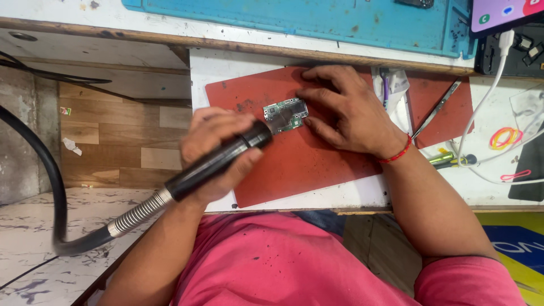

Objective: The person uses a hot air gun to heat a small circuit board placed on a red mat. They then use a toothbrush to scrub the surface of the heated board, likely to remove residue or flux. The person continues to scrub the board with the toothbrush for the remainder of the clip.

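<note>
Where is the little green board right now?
In the head view the green board lies on the red mat, near its upper middle. The right hand presses on its right edge, and the black tool in the left hand points at it.

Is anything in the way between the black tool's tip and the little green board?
Nothing visible is. The left hand holds the black tool with its tip right at the green circuit board, while the right hand rests its fingers beside the board on the red mat.

Person, head view: pink short-sleeved shirt (272, 260) flecked with small dark specks across the front. Both forearms bare below the sleeves. Right wrist carries a thin red thread band (396, 154); no gloves or rings visible on either hand.
</note>
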